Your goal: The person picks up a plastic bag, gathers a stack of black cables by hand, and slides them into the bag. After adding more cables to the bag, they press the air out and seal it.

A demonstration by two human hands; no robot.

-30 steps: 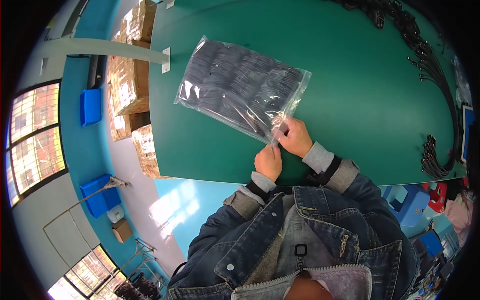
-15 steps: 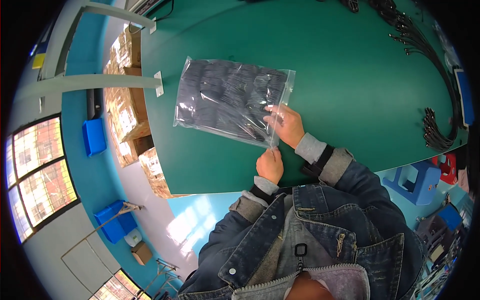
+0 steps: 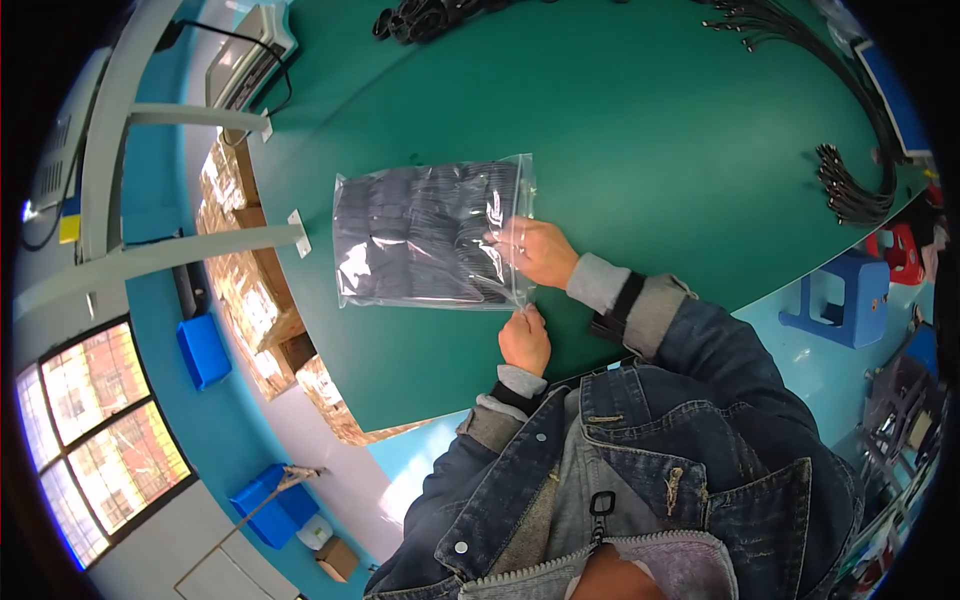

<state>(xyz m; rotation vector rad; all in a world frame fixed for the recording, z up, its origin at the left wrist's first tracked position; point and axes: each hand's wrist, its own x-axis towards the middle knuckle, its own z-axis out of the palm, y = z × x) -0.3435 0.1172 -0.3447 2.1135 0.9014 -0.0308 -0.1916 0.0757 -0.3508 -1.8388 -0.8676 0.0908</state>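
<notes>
A clear plastic bag [image 3: 435, 296] lies flat on the green table, packed with rows of dark, thin, ribbed strands [image 3: 405, 210] whose exact kind I cannot make out. My left hand [image 3: 525, 340] is closed on the bag's near right corner, pinching the film. At the bag's right edge is my right hand [image 3: 545, 254], its fingers stretched out to the left over the end of the dark strands. Those fingertips are slightly blurred, and I cannot tell whether they lie inside the film or on top of it.
Bundled black cables [image 3: 855, 190] lie along the table's right side, with more black coils [image 3: 430, 18] at the far edge. Grey metal frame arms [image 3: 210, 245] are fixed at the left edge. Cartons [image 3: 245, 290] stand left of the green table [image 3: 640, 150]; a blue stool [image 3: 845, 300] is at right.
My view has shifted, bringing more of the table's far left into sight. The bag has turned slightly and lies squarer. My left hand still pinches its corner; my right hand stays at its right edge.
</notes>
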